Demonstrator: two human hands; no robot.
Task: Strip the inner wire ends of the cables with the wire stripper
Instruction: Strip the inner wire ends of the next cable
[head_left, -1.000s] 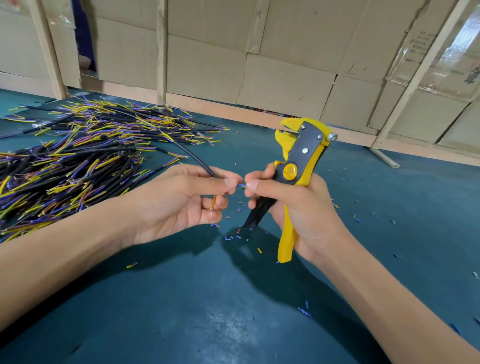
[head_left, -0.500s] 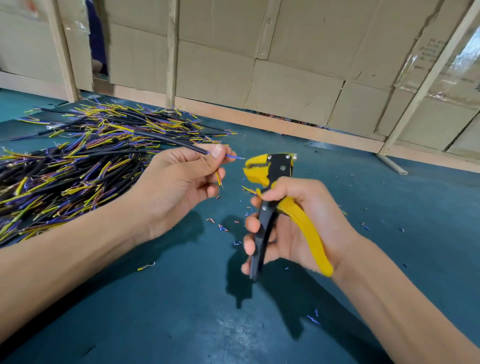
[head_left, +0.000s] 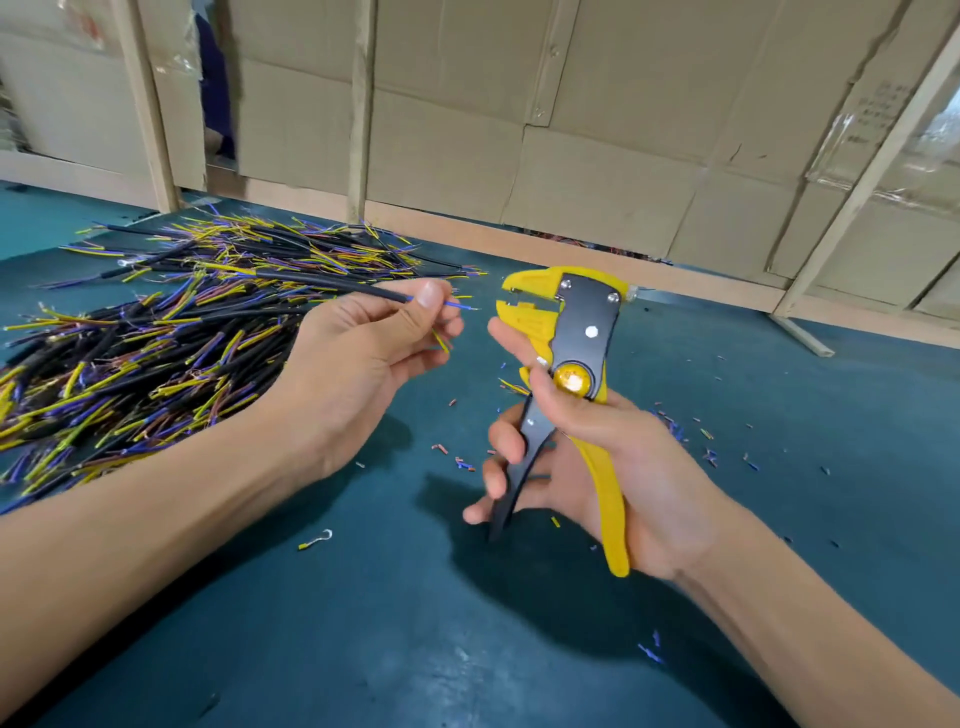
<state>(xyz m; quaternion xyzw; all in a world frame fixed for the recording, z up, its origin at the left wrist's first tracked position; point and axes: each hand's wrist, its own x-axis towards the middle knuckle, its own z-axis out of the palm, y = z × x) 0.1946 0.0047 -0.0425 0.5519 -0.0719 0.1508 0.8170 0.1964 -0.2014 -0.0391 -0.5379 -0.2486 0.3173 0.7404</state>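
The cable pile (head_left: 135, 353) runs off the left edge. The right hand (head_left: 613, 467) covers part of the wire stripper (head_left: 566, 364) handles. Scraps (head_left: 462, 462) on the table are too small to identify.

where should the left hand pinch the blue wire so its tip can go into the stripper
Pinch the blue wire just behind its bare tip, near where it leaves the black cable, as the left hand does now. The tip points right at the open mouth of the wire stripper, held in the right hand, so feed it from the left, the short free end kept straight.
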